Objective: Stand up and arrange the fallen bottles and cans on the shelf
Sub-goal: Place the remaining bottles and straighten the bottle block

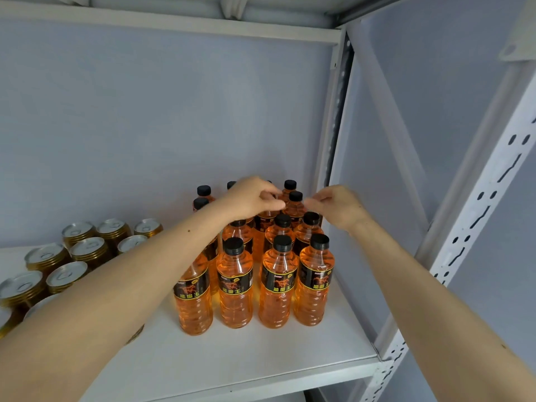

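**Four rows of orange bottles upright, both hands over the back rows**

Four orange bottles (235, 285) with black caps form the front row, all upright, at about 6 o'clock of the block on the white shelf (232, 364). Behind them more rows stand toward 12 o'clock; roughly thirteen caps show, though the left forearm hides some, so the count is not sure.

The left hand (252, 198) reaches across the block, fingers curled down over the top of a bottle (265, 224) in a back row; whether it grips the cap I cannot tell. The right hand (336, 207) hovers at 3 o'clock of it, fingers loosely bent beside a back cap (295, 196), holding nothing that shows.

At 9 o'clock of the bottles stands a cluster of gold cans (87, 250), silver tops up, about ten visible, partly covered by the left forearm. A white perforated upright (475, 227) borders the shelf at 3 o'clock.
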